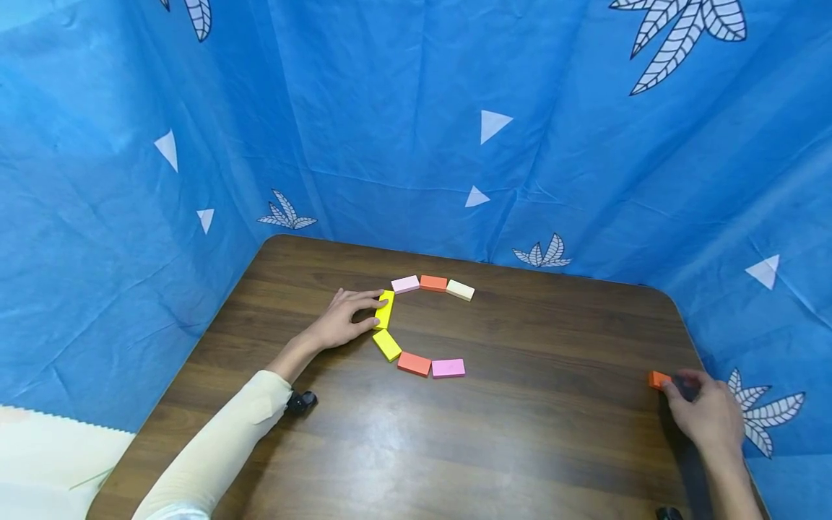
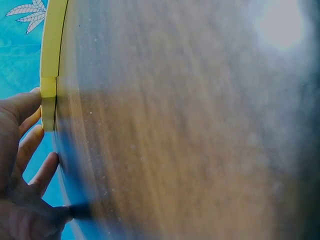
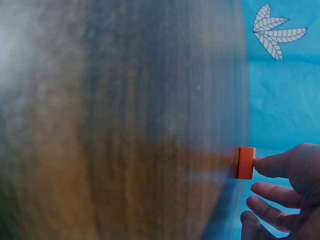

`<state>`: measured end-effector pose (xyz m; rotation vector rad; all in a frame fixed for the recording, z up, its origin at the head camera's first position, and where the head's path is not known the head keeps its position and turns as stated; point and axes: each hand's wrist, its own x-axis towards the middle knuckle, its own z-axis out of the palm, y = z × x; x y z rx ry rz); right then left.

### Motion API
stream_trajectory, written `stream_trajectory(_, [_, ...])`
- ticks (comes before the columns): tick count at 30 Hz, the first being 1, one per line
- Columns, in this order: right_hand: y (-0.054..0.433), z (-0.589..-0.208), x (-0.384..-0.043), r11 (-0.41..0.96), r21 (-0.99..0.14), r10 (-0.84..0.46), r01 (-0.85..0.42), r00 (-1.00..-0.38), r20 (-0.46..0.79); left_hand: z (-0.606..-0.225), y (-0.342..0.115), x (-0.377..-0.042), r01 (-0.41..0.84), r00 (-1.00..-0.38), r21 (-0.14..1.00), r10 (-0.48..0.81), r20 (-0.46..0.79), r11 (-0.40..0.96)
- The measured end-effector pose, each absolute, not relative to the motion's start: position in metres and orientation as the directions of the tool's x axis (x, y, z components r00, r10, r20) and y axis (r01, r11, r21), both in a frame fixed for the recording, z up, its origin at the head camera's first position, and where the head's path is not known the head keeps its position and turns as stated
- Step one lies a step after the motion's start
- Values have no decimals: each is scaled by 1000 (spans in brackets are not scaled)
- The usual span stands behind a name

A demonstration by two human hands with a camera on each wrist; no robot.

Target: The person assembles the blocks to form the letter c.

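In the head view my left hand (image 1: pixel 341 320) holds a yellow block (image 1: pixel 385 310) on the left side of a curved row, thumb at its near end and fingers at its far end. Just below lies a second yellow block (image 1: pixel 387 345). From the left wrist, the thumb touches the side of the yellow block (image 2: pixel 48 105) while the other fingers spread below. Over by the table's right edge, my right hand (image 1: pixel 710 412) pinches an orange block (image 1: pixel 656 379). Its thumb presses the orange block (image 3: pixel 246 162) in the right wrist view; the index finger is hidden there.
The row's upper arm has a pale pink block (image 1: pixel 406 284), a red-orange block (image 1: pixel 433 282) and a cream block (image 1: pixel 461 290). Along the lower arm lie another red-orange block (image 1: pixel 414 363) and a pink block (image 1: pixel 448 368). Blue patterned cloth (image 1: pixel 416 130) stands behind the wooden table (image 1: pixel 520 433).
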<state>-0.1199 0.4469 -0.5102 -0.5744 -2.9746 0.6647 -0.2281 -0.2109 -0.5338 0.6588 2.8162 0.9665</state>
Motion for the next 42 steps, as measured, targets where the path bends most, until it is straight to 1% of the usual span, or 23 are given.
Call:
stream_trajectory(11, [441,-513,-120,841,-432,350,325,-937,-25,-535,-209,-229,378,-900,595,431,59,709])
stream_trajectory(18, [443,-514,-120,820,-427,376,382,-921,-101,-536,-209,-228,379,-899,603,433,62,702])
stream_trajectory(24, [441,-513,-121,803,-437,390,406,-911,-131,-535,-209,-228,385,-899,597,432,71,703])
stream_trajectory(34, [439,-513,-119,837,-439,332,326,-941,-66,-534,-210,-226,377,-901,598,430,60,707])
stream_trajectory(42, [430,-511,-119,837,-447,330,315,-943,-47,-531,-209,-225,372,-902,612,427,60,698])
